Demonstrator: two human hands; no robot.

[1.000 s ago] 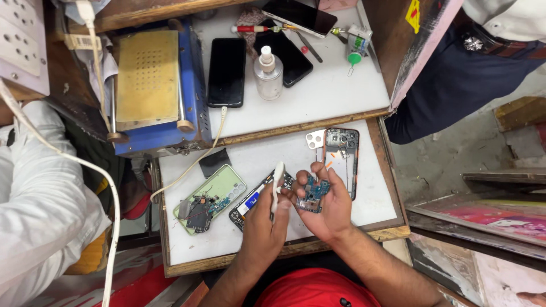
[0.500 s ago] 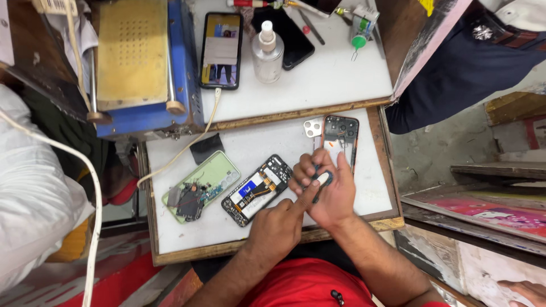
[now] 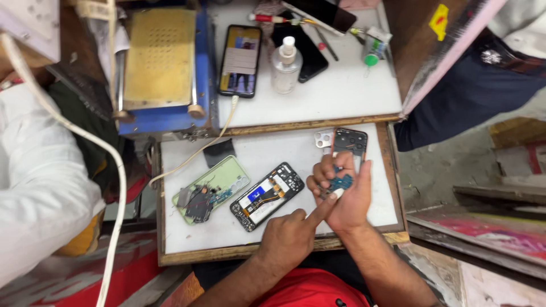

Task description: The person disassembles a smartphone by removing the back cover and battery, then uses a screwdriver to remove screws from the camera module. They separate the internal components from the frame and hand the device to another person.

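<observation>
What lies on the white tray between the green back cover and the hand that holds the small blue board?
In the head view, an opened phone lies face down between the green back cover and the right hand, insides showing, on the white tray.

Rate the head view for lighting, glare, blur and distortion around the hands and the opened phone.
Head view: even, soft light, only faint shadows under the left hand and right hand; no strong glare on the white tray; the opened phone and the small blue circuit board are fairly sharp; the white sleeve at the left edge is blurred; wide-angle lens bends the frame's edges.
</observation>
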